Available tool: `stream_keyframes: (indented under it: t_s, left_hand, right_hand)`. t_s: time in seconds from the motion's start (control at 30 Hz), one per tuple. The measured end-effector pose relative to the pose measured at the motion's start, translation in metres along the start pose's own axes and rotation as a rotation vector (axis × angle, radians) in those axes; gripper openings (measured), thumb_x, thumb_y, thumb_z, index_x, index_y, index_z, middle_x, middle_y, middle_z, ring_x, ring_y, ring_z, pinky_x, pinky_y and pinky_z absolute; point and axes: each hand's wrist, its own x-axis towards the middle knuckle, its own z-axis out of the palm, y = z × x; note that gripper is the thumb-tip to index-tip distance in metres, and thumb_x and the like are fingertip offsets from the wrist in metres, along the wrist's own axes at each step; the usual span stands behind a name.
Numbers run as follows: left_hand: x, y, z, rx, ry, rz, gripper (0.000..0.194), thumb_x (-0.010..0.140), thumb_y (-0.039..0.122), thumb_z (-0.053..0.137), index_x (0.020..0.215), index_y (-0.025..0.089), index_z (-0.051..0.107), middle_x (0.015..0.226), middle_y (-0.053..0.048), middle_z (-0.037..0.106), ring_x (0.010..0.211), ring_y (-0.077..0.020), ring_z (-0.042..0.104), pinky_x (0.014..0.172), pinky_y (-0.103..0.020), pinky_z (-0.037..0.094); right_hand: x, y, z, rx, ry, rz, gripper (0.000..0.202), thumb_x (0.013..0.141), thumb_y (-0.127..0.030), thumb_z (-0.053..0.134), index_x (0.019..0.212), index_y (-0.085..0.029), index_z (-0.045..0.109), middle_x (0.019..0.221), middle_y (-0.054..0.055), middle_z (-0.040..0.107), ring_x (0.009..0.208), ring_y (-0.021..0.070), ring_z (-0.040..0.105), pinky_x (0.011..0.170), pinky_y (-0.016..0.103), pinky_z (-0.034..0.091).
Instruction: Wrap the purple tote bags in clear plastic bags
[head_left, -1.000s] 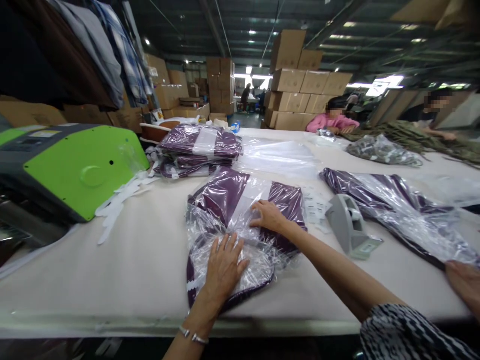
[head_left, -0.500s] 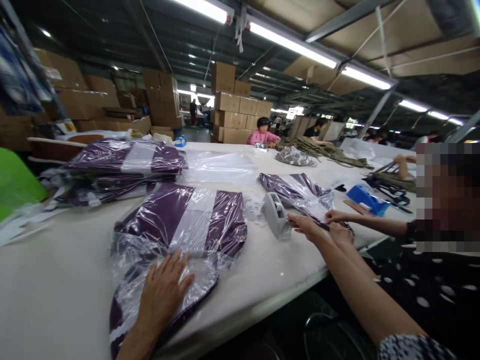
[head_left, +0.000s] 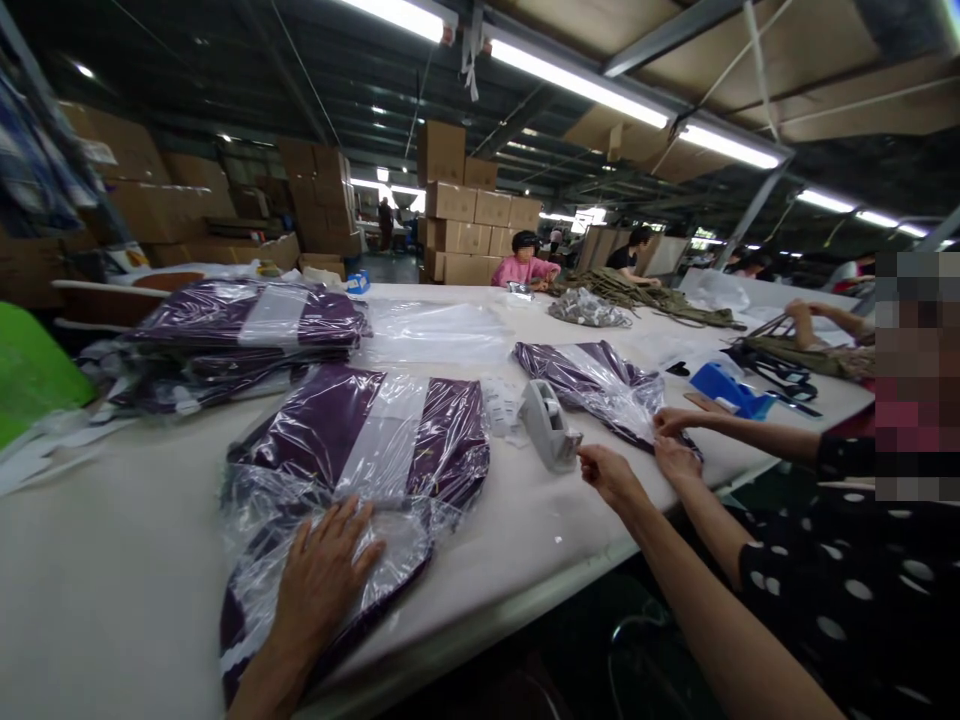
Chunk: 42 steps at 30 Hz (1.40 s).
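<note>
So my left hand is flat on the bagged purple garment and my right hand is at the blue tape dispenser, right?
Not quite: the head view shows your right hand at the grey tape dispenser, not the blue one. Your left hand is flat on the bagged purple garment.

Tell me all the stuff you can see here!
bagged garment: one, purple in clear plastic, near table edge, under the left hand
stack: one pile of bagged purple garments, table's left
second bag: one, purple in plastic, right of the dispenser, a co-worker's hands on it
tape dispenser: one, grey, mid-table
blue dispenser: one, blue, far right
empty bags: clear, flat, behind the bagged garment; number unclear
labels: small white slips, beside the tape dispenser
green machine: one, left edge
boxes: many, brown, stacked behind
table: one, white
co-workers: several, far side and right
left hand: flat on the bagged garment
right hand: at the tape dispenser, fingers pinched
</note>
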Motion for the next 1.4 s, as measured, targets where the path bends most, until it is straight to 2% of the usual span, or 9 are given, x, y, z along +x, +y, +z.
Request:
stream_keyframes:
  t_s: [0.3,0.43,0.6,0.73,0.8,0.97,1.07,1.23,1.4]
  left_hand:
    - [-0.001,0.009,-0.018,-0.11,-0.026,-0.067,0.046,0.093,0.035,0.059,0.138,0.026,0.055,0.151,-0.007,0.05,0.14,-0.0286,0.045,0.119,-0.055,0.029]
    - [-0.002,0.009,-0.019,-0.172,-0.012,-0.098,0.049,0.092,0.038,0.061,0.139,0.026,0.054,0.151,-0.007,0.05,0.14,-0.0283,0.044,0.121,-0.056,0.026]
    - [-0.002,0.01,-0.022,-0.206,-0.024,-0.115,0.051,0.091,0.039,0.064,0.139,0.025,0.054,0.158,-0.013,0.04,0.145,-0.027,0.038,0.121,-0.052,0.027]
    - [-0.002,0.011,-0.025,-0.214,-0.041,-0.132,0.053,0.091,0.039,0.064,0.14,0.025,0.053,0.159,-0.016,0.035,0.146,-0.0265,0.035,0.121,-0.051,0.027]
    - [-0.002,0.011,-0.024,-0.216,-0.025,-0.132,0.052,0.091,0.039,0.064,0.139,0.024,0.053,0.158,-0.017,0.037,0.145,-0.0272,0.037,0.121,-0.053,0.026]
    - [-0.004,0.011,-0.017,-0.24,0.007,-0.13,0.06,0.087,0.038,0.069,0.142,0.028,0.048,0.156,-0.015,0.041,0.143,-0.0289,0.04,0.12,-0.057,0.026]
    - [-0.003,0.01,-0.016,-0.243,0.007,-0.126,0.065,0.086,0.041,0.071,0.144,0.028,0.045,0.16,-0.014,0.035,0.146,-0.029,0.036,0.12,-0.057,0.026]
    - [-0.001,0.01,-0.016,-0.255,-0.004,-0.139,0.058,0.086,0.045,0.07,0.138,0.027,0.051,0.162,-0.014,0.03,0.145,-0.0299,0.036,0.12,-0.055,0.027]
    - [-0.002,0.01,-0.013,-0.252,0.01,-0.136,0.062,0.085,0.047,0.07,0.14,0.026,0.049,0.159,-0.016,0.035,0.146,-0.0305,0.036,0.119,-0.057,0.027]
  right_hand:
    - [0.022,0.029,-0.036,-0.301,-0.104,0.151,0.021,0.05,-0.035,0.077,0.055,-0.019,0.065,0.055,0.004,0.06,0.05,0.0139,0.05,0.045,0.026,0.039]
    - [0.018,0.023,-0.039,-0.323,-0.189,0.189,0.026,0.049,-0.04,0.081,0.059,-0.019,0.069,0.06,0.005,0.06,0.053,0.0157,0.05,0.048,0.029,0.043]
    - [-0.061,-0.059,0.017,-0.24,-0.829,-0.027,0.038,0.076,-0.054,0.074,0.065,-0.018,0.063,0.062,0.001,0.052,0.061,0.0137,0.048,0.058,0.027,0.044]
    - [-0.134,-0.14,0.111,-0.384,-1.681,-0.248,0.032,0.083,-0.045,0.073,0.077,-0.014,0.069,0.072,0.003,0.061,0.066,0.0117,0.052,0.06,0.023,0.04]
    - [-0.151,-0.159,0.166,-0.511,-1.909,-0.311,0.03,0.08,-0.044,0.075,0.082,-0.015,0.07,0.072,0.0,0.063,0.064,0.0092,0.051,0.06,0.021,0.039]
    - [-0.128,-0.136,0.294,-0.916,-1.797,-0.593,0.026,0.076,-0.041,0.073,0.071,-0.017,0.065,0.059,-0.007,0.051,0.056,0.0068,0.041,0.053,0.02,0.03]
    - [-0.104,-0.109,0.343,-1.167,-1.687,-0.734,0.02,0.067,-0.035,0.076,0.065,-0.017,0.066,0.055,-0.006,0.052,0.055,0.0084,0.044,0.052,0.022,0.028]
    - [-0.097,-0.08,0.374,-1.307,-1.571,-1.029,0.014,0.061,-0.029,0.078,0.066,-0.018,0.071,0.057,-0.002,0.059,0.055,0.0118,0.051,0.055,0.025,0.031]
    - [-0.09,-0.073,0.381,-1.427,-1.46,-1.069,0.029,0.063,-0.043,0.082,0.076,-0.018,0.074,0.073,0.006,0.069,0.07,0.0205,0.063,0.064,0.028,0.04]
